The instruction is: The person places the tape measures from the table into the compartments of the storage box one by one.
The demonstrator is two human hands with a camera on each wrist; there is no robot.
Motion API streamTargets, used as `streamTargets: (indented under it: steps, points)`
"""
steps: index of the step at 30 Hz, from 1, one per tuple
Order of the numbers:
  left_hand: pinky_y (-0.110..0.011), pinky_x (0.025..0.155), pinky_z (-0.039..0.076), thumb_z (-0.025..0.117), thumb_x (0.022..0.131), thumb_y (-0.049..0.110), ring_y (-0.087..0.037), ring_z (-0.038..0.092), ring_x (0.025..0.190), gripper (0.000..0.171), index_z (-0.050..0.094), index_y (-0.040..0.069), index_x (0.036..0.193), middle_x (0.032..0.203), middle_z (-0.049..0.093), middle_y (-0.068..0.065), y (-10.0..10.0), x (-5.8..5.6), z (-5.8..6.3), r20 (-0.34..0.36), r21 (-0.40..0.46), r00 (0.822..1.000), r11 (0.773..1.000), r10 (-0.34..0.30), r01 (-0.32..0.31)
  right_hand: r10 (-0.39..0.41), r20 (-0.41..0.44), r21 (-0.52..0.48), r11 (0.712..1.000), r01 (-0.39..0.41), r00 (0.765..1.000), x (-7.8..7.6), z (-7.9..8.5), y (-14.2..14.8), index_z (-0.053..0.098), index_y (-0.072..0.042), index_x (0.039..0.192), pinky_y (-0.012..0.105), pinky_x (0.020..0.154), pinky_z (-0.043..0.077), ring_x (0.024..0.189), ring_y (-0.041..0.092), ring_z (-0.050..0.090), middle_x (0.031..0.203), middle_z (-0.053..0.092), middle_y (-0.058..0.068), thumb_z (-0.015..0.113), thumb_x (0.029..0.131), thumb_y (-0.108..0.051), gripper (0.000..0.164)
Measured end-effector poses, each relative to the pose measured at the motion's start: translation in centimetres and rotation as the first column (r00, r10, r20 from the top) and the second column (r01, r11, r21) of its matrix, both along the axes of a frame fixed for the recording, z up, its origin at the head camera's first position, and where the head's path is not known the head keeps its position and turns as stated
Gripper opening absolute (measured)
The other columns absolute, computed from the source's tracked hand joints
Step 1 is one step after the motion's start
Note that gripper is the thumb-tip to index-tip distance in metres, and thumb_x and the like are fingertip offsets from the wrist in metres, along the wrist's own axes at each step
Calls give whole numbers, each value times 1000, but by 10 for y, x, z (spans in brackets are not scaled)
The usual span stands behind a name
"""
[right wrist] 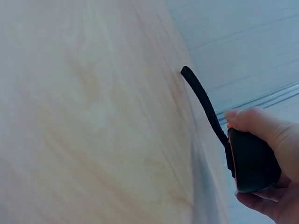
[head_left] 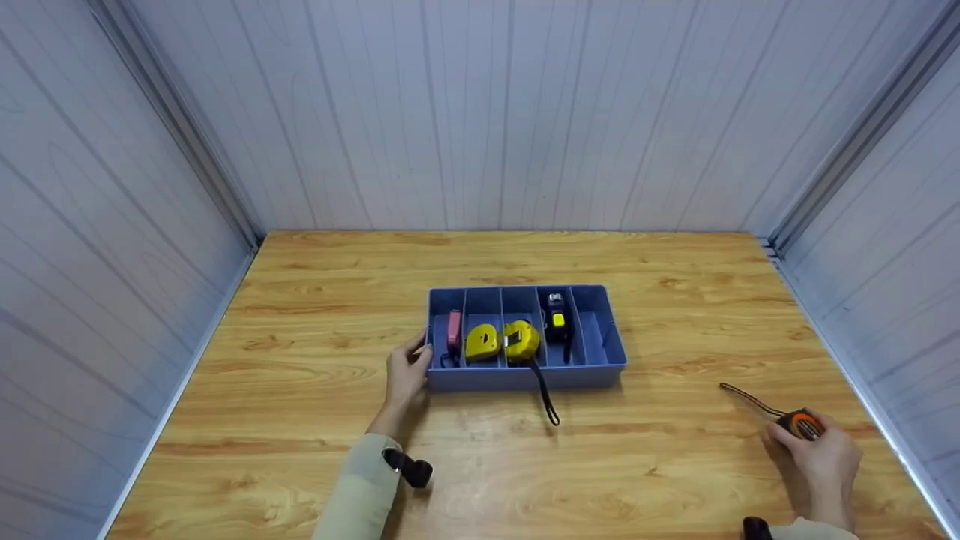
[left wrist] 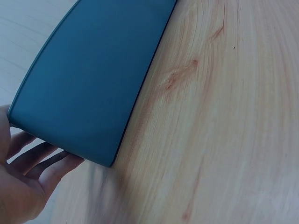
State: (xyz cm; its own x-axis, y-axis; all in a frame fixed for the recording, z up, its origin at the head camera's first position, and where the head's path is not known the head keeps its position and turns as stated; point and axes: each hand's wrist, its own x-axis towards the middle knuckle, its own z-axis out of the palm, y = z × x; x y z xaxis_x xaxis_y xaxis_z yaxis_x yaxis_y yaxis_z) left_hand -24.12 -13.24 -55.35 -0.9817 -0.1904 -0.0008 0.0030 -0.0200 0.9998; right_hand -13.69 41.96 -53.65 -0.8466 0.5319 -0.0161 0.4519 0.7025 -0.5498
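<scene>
A blue divided box [head_left: 525, 379] stands on the table. My left hand [head_left: 406, 373] holds its left end, the thumb at the rim and the fingers along the outer wall; in the left wrist view the fingers [left wrist: 56, 170] lie against that end. Well to the right of the box, my right hand [head_left: 825, 454] grips a black and orange tape measure [head_left: 804, 425] between thumb and fingers. Its black wrist strap [right wrist: 203, 98] sticks out from the case. In the box lie a pink tape measure [head_left: 454, 328], two yellow tape measures [head_left: 482, 342] and a black and yellow one [head_left: 556, 319].
The box's rightmost compartment [head_left: 594, 330] shows a bare floor. A black strap [head_left: 546, 394] hangs over the front wall onto the wooden table [head_left: 525, 480]. White panel walls [head_left: 480, 112] enclose the table at the back and both sides.
</scene>
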Motion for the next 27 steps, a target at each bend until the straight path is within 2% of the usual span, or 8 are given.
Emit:
streamTargets:
  steps: [3, 8, 12, 15, 17, 22, 27]
  points:
    - [-21, 50, 41, 49, 84, 0, -34, 53, 89, 39, 50, -3, 123, 113, 55, -23, 0, 0, 0, -21, -50, 1000, 999, 10, -11, 25, -45, 14, 1000, -24, 999, -2, 3, -5, 46, 9, 121, 52, 81, 37, 97, 49, 46, 112, 48, 36, 71, 71, -36, 72]
    - [-20, 52, 42, 49, 83, 0, -31, 54, 87, 39, 50, -4, 122, 113, 55, -24, 0, 0, -1, -36, -74, 999, 997, 15, -17, 47, -55, 40, 998, -45, 997, -6, 8, -13, 47, 9, 120, 51, 78, 39, 95, 48, 47, 110, 49, 35, 70, 72, -37, 71]
    - [-29, 62, 47, 49, 83, 0, -32, 53, 92, 40, 50, -3, 123, 114, 54, -24, 1, 0, 0, -14, -18, 1000, 1000, 13, -14, 58, -66, 50, 997, -55, 996, -11, 13, -19, 48, 10, 120, 51, 76, 39, 92, 47, 48, 108, 50, 36, 70, 72, -38, 71]
    - [-40, 73, 47, 48, 83, 0, -34, 52, 98, 41, 50, -1, 124, 116, 53, -22, 2, -1, 0, 3, 54, 1000, 999, 7, -7, 84, -110, 57, 995, -78, 990, -15, 18, -26, 49, 9, 119, 50, 74, 40, 91, 46, 50, 108, 51, 35, 72, 71, -34, 69]
    - [-41, 75, 46, 48, 83, 0, -33, 51, 99, 41, 49, -1, 124, 118, 53, -21, 2, -1, 0, 9, 76, 1000, 997, 5, -6, 102, -141, 66, 993, -93, 985, -18, 21, -31, 50, 8, 119, 50, 74, 40, 90, 46, 51, 108, 51, 34, 73, 70, -32, 68]
    - [-35, 68, 46, 49, 84, 1, -32, 51, 98, 40, 50, 0, 124, 119, 53, -19, 1, -1, 0, 19, 47, 1000, 999, 8, -9, 131, -174, 54, 991, -123, 976, -23, 28, -42, 50, 7, 121, 50, 74, 42, 92, 45, 51, 108, 52, 33, 74, 69, -31, 68]
    - [-34, 72, 46, 48, 85, 1, -32, 51, 101, 40, 49, 0, 124, 119, 52, -19, 1, 0, 1, 19, -6, 1000, 1000, 2, -2, 162, -199, 53, 987, -155, 966, -27, 34, -51, 50, 5, 121, 50, 74, 42, 92, 44, 52, 108, 52, 33, 75, 68, -32, 69]
